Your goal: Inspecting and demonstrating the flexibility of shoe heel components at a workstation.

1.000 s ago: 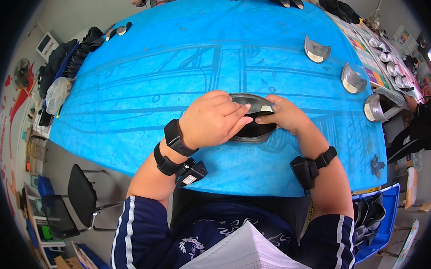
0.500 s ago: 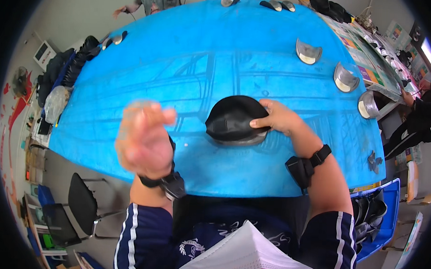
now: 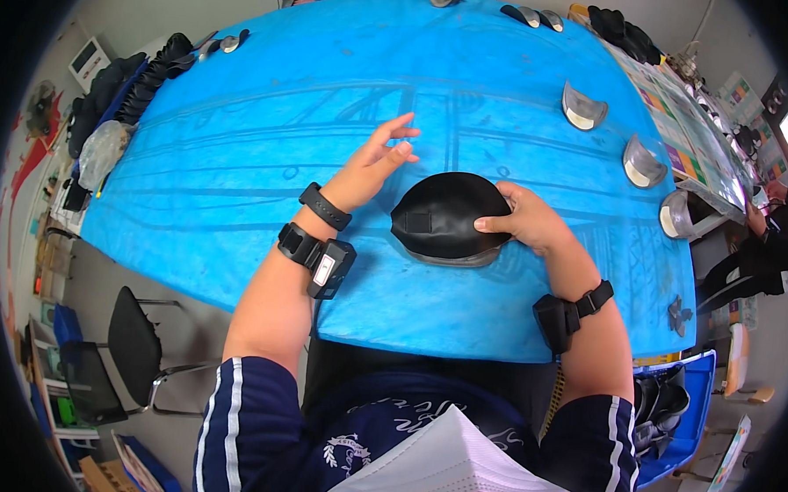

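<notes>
Black shell [image 3: 451, 213]: sat near the desk [image 3: 263, 223]'s near edge, right of that edge's middle, a grey rim [image 3: 464, 260] showing below its near side.
Right hand [image 3: 536, 221]: pinched the shell's right end, thumb on top, the other fingers mostly hidden behind it.
Slip risk: with only one end held, I judged the shell could twist or tip if my thumb pressed unevenly; too hard a squeeze might shift the black part against the rim.
Left hand [image 3: 371, 168]: was off the shell, to its left, fingers spread and holding nothing, pointing toward the far edge.
Forearms [image 3: 265, 328]: both reached over the near edge.
Curved metal pieces [image 3: 585, 108]: three lay by the right edge, well apart from the shell.
</notes>
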Tool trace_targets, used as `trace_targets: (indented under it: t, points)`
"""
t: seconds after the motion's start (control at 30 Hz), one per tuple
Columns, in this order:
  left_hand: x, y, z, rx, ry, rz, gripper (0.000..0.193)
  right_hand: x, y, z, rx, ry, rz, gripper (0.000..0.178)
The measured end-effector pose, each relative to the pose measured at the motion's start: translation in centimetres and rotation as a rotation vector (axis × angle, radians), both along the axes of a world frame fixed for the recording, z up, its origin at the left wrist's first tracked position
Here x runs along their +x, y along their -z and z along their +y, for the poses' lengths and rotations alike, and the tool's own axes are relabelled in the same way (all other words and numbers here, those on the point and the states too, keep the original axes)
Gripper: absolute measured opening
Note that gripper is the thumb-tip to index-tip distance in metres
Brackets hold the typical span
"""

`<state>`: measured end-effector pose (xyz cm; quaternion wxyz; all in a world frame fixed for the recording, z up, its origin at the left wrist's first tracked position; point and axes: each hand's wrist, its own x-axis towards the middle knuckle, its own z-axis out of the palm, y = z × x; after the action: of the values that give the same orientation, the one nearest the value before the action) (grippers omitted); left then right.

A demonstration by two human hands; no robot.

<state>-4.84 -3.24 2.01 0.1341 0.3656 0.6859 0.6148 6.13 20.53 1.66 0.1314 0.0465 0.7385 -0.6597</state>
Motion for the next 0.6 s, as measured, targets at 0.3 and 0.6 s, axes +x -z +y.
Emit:
trace_targets:
  t: [0.3,0.6]
  points:
    - [0.8,-0.3,0.1,-0.01,0.15,-0.14,0.086,-0.3,0.1,0.7,-0.148,0.059,0.035,0.041]
    - [1.8,-0.5,1.0,0.018,0.052,-0.175,0.066,0.0,-1.0,0.4,-0.285,0.156,0.128,0.033]
